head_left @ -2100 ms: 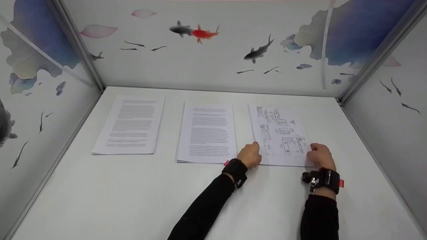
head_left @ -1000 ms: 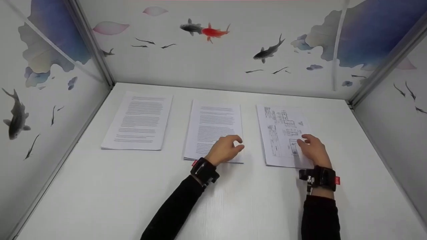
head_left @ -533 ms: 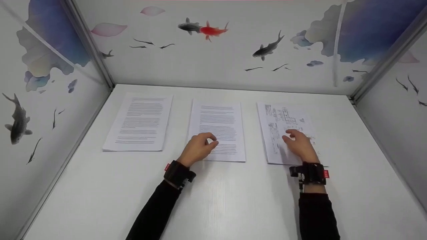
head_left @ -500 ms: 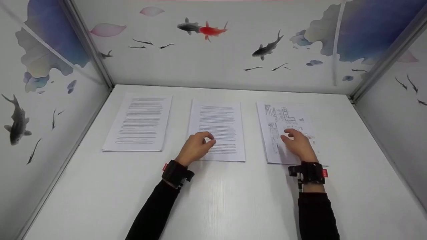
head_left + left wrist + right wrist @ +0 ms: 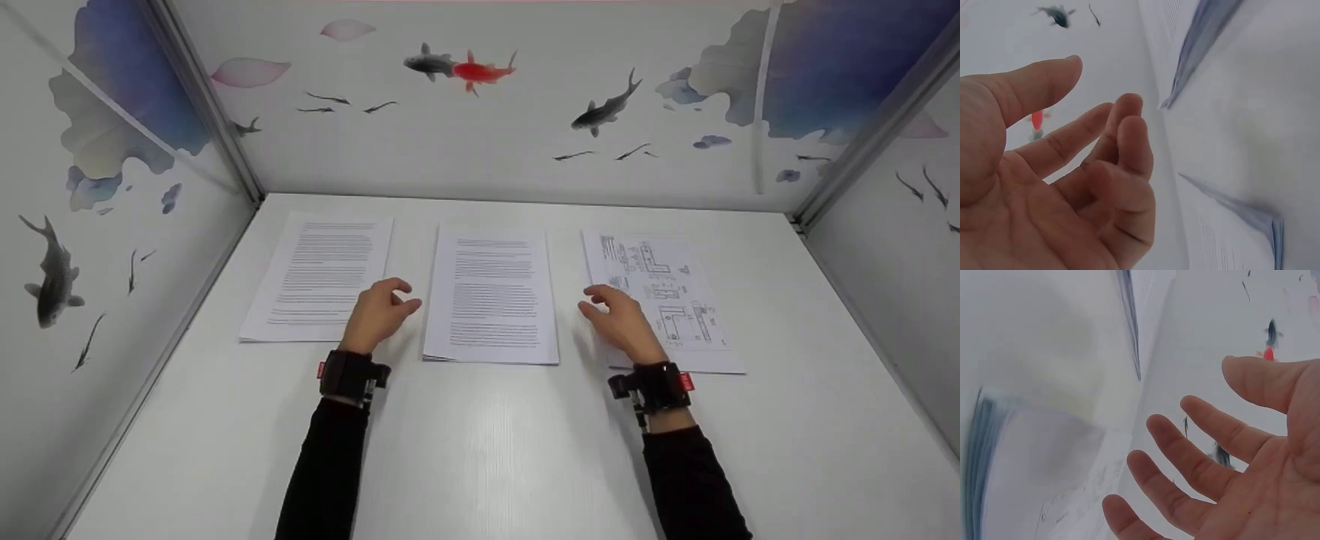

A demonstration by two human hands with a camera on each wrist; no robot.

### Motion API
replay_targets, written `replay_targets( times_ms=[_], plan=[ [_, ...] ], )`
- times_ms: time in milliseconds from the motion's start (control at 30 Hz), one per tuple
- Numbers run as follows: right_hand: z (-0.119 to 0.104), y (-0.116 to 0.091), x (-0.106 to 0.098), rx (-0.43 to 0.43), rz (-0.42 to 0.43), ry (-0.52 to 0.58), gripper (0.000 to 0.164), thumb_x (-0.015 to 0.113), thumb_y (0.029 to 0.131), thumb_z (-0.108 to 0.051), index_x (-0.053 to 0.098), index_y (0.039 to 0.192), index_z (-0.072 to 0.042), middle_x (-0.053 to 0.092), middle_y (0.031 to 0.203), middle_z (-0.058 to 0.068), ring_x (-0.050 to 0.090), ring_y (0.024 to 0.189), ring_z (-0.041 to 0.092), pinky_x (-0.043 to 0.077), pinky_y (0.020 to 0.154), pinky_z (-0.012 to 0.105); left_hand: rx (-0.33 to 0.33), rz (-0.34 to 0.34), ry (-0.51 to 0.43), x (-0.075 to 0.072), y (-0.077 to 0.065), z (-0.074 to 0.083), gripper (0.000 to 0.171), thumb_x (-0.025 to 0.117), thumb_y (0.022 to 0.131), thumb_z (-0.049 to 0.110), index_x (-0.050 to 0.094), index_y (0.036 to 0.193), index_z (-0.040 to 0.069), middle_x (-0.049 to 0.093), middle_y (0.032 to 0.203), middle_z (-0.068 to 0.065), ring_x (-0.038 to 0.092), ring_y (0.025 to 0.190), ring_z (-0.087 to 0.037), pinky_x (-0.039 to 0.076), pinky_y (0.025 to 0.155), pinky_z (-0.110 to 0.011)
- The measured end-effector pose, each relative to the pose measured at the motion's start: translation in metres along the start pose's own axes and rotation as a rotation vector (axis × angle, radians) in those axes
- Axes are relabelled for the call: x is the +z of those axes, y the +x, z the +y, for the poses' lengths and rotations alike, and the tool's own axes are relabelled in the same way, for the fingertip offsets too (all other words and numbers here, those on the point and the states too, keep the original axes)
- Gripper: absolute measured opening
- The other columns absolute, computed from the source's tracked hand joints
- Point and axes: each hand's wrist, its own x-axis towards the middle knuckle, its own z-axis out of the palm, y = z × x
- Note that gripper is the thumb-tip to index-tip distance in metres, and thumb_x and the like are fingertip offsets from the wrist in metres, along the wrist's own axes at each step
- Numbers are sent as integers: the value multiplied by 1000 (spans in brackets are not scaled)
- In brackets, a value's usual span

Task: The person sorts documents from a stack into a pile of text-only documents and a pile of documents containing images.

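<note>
Left hand [image 5: 377,313] and right hand [image 5: 621,324], both relaxed and holding nothing, flank the middle stack [image 5: 491,292]; its print [image 5: 493,300] is illegible.

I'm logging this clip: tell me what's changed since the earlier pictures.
The left hand let go of the drawings and moved left, past the middle pages, to the right edge of the left pages. The right hand also let go, shifting to the drawings' left edge. Drawings and pages stayed put.
</note>
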Motion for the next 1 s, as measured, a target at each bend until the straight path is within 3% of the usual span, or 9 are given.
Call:
replay_targets(
  times_ms=[200,367,533,733,1000],
  plan=[
    [-21,5,26,-35,13,-3,41,57,98,-29,58,132,-6,59,131,19,53,125,36,42,103,50,-63,45,65,-15,0,-17,44,65,92,25,59,127,-1,66,112,-21,63,97,-32,51,80,-43],
    [-39,8,48,-77,19,-17,36,59,97,-29,63,124,-7,66,117,15,61,108,30,48,90,44,-108,50,143,-19,2,-28,51,68,90,20,53,133,-3,56,131,-27,55,119,-40,46,97,-52],
    [-57,9,69,-135,0,-23,31,62,95,-29,68,117,-8,69,107,11,64,95,24,49,78,39,-146,56,193,-20,5,-39,68,72,86,16,41,143,-3,49,133,-31,47,125,-45,43,98,-60],
    [-78,9,93,-219,-77,46,29,63,94,-25,70,113,-4,71,108,11,65,94,23,50,80,38,-197,33,256,-20,4,-52,85,73,82,25,30,149,-4,42,137,-36,37,129,-52,36,100,-68],
    [-106,10,116,-240,-245,152,32,60,96,-25,68,119,-4,70,107,11,68,90,22,54,72,31,-193,-16,264,-23,4,-52,76,67,81,20,35,147,-3,44,137,-35,37,126,-55,33,100,-70]
  ],
)
